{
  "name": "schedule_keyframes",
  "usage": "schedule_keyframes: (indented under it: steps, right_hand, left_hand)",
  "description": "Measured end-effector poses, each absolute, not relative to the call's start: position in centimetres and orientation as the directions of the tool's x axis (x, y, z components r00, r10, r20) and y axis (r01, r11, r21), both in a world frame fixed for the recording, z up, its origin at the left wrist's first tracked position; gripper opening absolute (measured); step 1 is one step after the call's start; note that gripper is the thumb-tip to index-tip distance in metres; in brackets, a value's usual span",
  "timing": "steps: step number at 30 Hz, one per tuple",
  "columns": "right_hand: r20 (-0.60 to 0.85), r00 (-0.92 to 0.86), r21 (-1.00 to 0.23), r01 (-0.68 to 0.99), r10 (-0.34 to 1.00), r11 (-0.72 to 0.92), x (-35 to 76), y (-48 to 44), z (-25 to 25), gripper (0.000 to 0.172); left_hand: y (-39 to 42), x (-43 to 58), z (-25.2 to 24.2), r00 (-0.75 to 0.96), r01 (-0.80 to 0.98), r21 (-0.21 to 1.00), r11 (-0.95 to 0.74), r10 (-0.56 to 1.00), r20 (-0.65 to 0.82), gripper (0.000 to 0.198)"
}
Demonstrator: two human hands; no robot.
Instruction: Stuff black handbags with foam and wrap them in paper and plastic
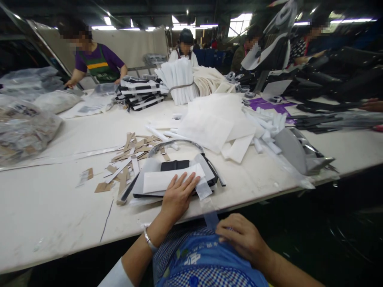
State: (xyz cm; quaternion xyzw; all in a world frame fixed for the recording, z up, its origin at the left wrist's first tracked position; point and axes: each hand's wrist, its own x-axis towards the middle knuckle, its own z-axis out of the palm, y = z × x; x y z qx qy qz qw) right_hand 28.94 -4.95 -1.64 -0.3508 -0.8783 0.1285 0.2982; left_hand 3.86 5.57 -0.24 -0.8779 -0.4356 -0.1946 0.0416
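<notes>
My left hand (pixel 178 195) lies flat with fingers spread on a white strip (pixel 161 180) that tops a stack of grey and black flat pieces (pixel 176 167) near the table's front edge. My right hand (pixel 239 235) hangs below the table edge over my blue apron (pixel 203 259), fingers closed in a pinch on a clear tape strip (pixel 209 213) that runs up to the stack.
The white worktable (pixel 60 207) carries brown and white paper scraps (pixel 128 159), a heap of white sheets (pixel 215 119), a bundle of white pieces (pixel 179 81), striped stacks (pixel 139 93), plastic bags (pixel 24 127) and grey moulded parts (pixel 299 151). Several people work at the far side.
</notes>
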Motion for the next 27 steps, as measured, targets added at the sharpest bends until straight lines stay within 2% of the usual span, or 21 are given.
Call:
schedule_keyframes:
  steps: [3,5,7,10,12,19,23,27]
  right_hand:
    - [0.394,-0.606,-0.258,0.649,0.691,0.716,29.7,-3.2,-2.4,0.048]
    - [0.373,-0.652,-0.159,0.657,0.661,0.737,29.7,-1.8,-3.6,0.051]
    - [0.415,-0.694,-0.112,0.602,0.588,0.79,29.4,-0.7,-4.6,0.049]
    - [0.549,-0.675,-0.137,0.509,0.493,0.85,28.7,0.3,-5.2,0.037]
    - [0.606,-0.624,-0.197,0.484,0.494,0.853,28.2,0.3,-5.0,0.032]
    - [0.602,-0.554,-0.331,0.482,0.575,0.811,27.7,-2.1,-5.5,0.037]
    - [0.628,-0.555,-0.3,0.474,0.546,0.828,27.5,-2.6,-6.2,0.036]
    - [0.627,-0.586,-0.263,0.462,0.514,0.847,27.3,-2.2,-4.0,0.032]
  left_hand:
    - [5.6,3.8,-0.2,0.542,0.78,0.102,-0.617,0.749,0.381,0.055]
    - [5.5,3.7,-0.2,0.542,0.779,0.101,-0.618,0.746,0.386,0.055]
    - [5.5,3.7,-0.2,0.545,0.778,0.095,-0.621,0.742,0.39,0.056]
    - [5.5,3.8,-0.3,0.544,0.779,0.083,-0.621,0.737,0.401,0.055]
    - [5.6,3.8,-0.3,0.54,0.782,0.079,-0.618,0.736,0.409,0.054]
    - [5.5,4.0,-0.6,0.518,0.793,0.075,-0.605,0.733,0.44,0.053]
    - [5.5,4.0,-0.8,0.514,0.794,0.074,-0.603,0.732,0.448,0.053]
    - [5.6,4.0,-1.0,0.518,0.789,0.07,-0.61,0.723,0.458,0.053]
